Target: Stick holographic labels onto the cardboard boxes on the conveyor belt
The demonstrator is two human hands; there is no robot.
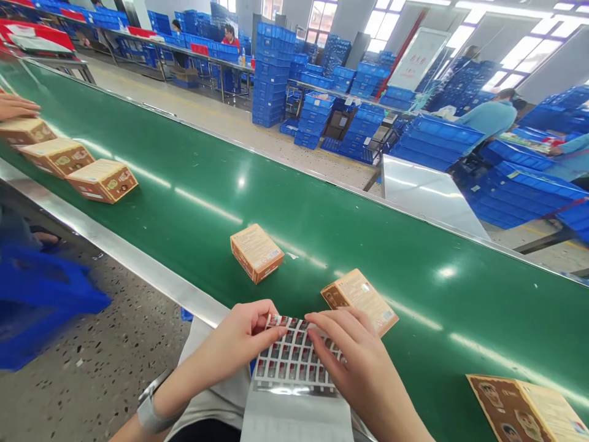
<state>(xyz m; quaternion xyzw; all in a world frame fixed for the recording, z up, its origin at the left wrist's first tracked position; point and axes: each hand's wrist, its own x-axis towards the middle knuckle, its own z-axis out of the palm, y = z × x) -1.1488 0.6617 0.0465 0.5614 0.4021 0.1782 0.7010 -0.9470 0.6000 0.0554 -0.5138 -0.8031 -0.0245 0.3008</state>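
Observation:
My left hand (pixel 246 336) grips the far left corner of a white gridded tray (pixel 292 370), thumb on top and fingers curled at the edge. Small clear-and-dark-red pieces fill the tray's compartments; their kind is too small to make out. My right hand (pixel 352 350) lies over the tray's right side, fingers bent and fingertips pinched at its far edge. The tray rests above a pale grey sheet or flap (pixel 294 420) in front of my body. Just beyond my right hand, a brown-and-cream carton (pixel 361 299) lies on the green conveyor belt (pixel 294 190).
Another carton (pixel 256 250) sits ahead of my left hand, and one more (pixel 529 410) is at the lower right. Several cartons (pixel 103 179) stand at far left beside another person's hand (pixel 17 107). Blue crates (pixel 275 73) are stacked beyond the belt; a blue crate (pixel 41 301) is at left.

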